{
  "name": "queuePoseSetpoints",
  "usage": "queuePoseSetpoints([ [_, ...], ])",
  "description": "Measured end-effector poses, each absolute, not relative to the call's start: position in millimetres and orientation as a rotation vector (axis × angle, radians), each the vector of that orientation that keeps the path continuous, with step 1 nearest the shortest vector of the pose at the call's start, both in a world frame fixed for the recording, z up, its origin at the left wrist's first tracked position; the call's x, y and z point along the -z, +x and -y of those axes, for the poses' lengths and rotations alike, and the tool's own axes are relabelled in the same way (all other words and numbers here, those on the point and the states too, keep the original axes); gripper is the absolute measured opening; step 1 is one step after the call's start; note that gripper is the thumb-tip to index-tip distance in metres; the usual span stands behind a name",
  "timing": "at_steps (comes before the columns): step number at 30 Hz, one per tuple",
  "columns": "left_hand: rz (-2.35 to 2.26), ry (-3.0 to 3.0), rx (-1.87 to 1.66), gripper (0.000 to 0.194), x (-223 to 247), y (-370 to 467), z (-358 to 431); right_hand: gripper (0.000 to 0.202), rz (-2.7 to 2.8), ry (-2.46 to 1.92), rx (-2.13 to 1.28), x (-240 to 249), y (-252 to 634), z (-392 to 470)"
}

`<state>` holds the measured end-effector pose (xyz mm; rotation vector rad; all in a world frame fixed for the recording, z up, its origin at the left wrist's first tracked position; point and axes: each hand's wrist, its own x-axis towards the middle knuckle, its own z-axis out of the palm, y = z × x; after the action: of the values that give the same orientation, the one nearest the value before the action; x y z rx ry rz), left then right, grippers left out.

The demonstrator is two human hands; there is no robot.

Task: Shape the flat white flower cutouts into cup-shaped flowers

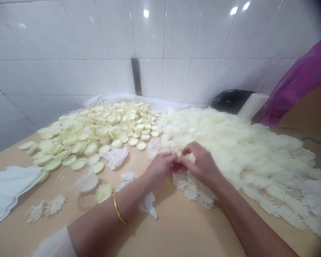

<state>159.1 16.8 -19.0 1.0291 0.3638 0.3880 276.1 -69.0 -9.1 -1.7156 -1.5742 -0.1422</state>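
Observation:
My left hand (160, 169) and my right hand (202, 166) meet over the middle of the table, fingertips pinched together. A small pale edge shows between them, but my fingers hide most of what they hold. Just below my right hand lie several flat white flower-shaped cut-outs (191, 191) with toothed edges. Beyond and right of it spreads a large heap of thin, pale cut-outs (230, 142). To the left is a pile of cupped, cream-yellow flower pieces (96, 132). One yellowish flower piece (103, 193) lies near my left forearm.
A clear round dish (87, 181) with something white in it stands left of my forearm. Crumpled white tissues (115, 157) and folded white cloth (12, 187) lie on the table (173, 235). At the back right are a black bag (230, 101), a white roll (253, 106) and purple plastic (294, 84).

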Motion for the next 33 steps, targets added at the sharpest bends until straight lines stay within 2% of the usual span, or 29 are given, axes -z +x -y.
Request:
queuePoseSetpoints([
  [11, -0.225, 1.023, -0.294, 0.019, 14, 158, -20, 0.02, 1.348, -1.47, -0.611, -7, 281, 75],
  [18, -0.243, 1.011, -0.289, 0.013, 17, 158, -20, 0.023, 1.238, -1.491, -0.593, 1, 283, 72],
  [24, -0.255, 0.983, -0.346, 0.011, 16, 160, -16, 0.024, 0.97, -1.198, -0.851, 12, 280, 65],
  [27, -0.259, 0.985, -0.398, 0.012, 11, 162, -10, 0.023, 0.935, -1.21, -0.687, 13, 275, 63],
  [33, -0.284, 1.053, -0.485, 0.014, 11, 160, -5, 0.017, 1.208, -1.53, 0.13, 9, 271, 66],
])
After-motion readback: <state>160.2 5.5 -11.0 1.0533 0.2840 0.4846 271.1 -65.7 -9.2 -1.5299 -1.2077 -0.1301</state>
